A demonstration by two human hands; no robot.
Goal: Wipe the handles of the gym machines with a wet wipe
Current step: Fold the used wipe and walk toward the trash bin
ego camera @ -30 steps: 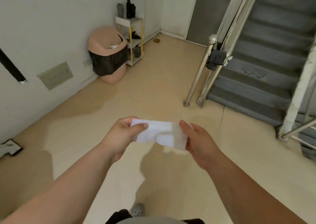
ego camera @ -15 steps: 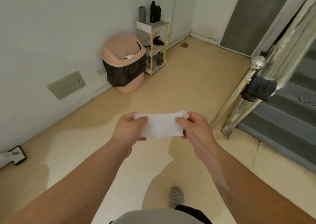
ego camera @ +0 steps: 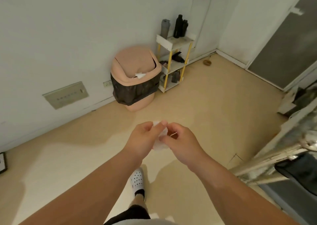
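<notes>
I see the left hand [ego camera: 142, 142] and right hand [ego camera: 181, 142] touching in front of the body, with the wipe [ego camera: 160, 146] held between them. Below them a shoe [ego camera: 137, 178] stands on the floor [ego camera: 214, 104]. Ahead, the bin [ego camera: 135, 77] sits against the wall. A shelf rack [ego camera: 175, 59] stands just beside it on its right, with bottles [ego camera: 178, 26] on its top shelf. A railing [ego camera: 274, 156] runs along the right.

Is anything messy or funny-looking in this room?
A white scrap pokes out of the pink bin under its lid, so it is not fully dropped in. A small brown thing lies loose on the floor near the corner; it is too small to tell what it is.
</notes>
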